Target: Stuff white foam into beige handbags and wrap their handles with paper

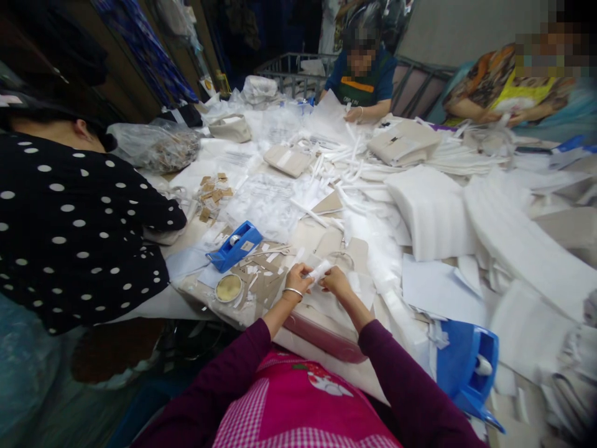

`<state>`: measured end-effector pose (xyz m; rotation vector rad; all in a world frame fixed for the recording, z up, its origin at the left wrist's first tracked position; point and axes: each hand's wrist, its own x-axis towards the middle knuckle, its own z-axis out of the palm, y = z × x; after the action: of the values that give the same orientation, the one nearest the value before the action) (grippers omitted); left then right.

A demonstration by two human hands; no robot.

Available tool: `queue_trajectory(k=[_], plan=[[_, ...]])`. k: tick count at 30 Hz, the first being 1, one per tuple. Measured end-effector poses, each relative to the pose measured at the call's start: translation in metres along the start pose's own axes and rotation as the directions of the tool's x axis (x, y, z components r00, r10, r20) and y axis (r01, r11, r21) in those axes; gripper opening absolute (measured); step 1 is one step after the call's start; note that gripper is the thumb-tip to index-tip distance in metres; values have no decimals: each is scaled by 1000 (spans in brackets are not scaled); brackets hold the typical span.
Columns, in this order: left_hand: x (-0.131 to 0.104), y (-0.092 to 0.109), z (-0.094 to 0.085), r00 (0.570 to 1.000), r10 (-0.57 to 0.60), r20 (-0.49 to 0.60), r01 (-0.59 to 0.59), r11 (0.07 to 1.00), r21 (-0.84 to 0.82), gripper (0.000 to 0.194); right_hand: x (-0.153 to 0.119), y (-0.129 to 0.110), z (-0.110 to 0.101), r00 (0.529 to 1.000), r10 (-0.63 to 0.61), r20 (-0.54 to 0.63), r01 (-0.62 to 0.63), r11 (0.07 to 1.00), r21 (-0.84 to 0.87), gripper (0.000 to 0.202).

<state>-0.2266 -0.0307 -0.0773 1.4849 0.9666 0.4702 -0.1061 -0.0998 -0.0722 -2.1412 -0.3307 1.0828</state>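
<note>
In front of my body, my left hand (300, 279), with a bracelet at its wrist, has its fingers pinched on one end of a white wrapping strip (319, 270). My right hand (336, 282) grips the other end, its fingers curled in. The strip looks thin and soft; whether it is foam or paper I cannot tell. Just beyond my hands lies a beige handbag (358, 252) with a curved handle. Below them, near the table's edge, a dusky pink bag-like piece (321, 336) shows partly under white sheeting.
Blue tape dispensers (237, 246) stand left and right (466, 367). A round tin (228, 288) sits among paper scraps. White foam sheets (429, 211) pile up on the right. Beige bags (288, 160) lie farther back. Co-workers (69, 224) sit at the left and across the table.
</note>
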Motion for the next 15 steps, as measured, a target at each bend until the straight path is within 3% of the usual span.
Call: queue_trajectory(k=[5, 11, 15], plan=[[0, 3, -1, 999, -26, 38, 28, 997, -71, 23, 5, 2, 10, 999, -15, -36, 18, 997, 76, 27], [-4, 7, -3, 999, -22, 24, 23, 999, -45, 24, -25, 16, 4, 989, -58, -137, 91, 964, 249, 31], [-7, 14, -4, 998, 58, 10, -58, 998, -9, 16, -39, 13, 18, 993, -48, -104, 99, 823, 560, 38]])
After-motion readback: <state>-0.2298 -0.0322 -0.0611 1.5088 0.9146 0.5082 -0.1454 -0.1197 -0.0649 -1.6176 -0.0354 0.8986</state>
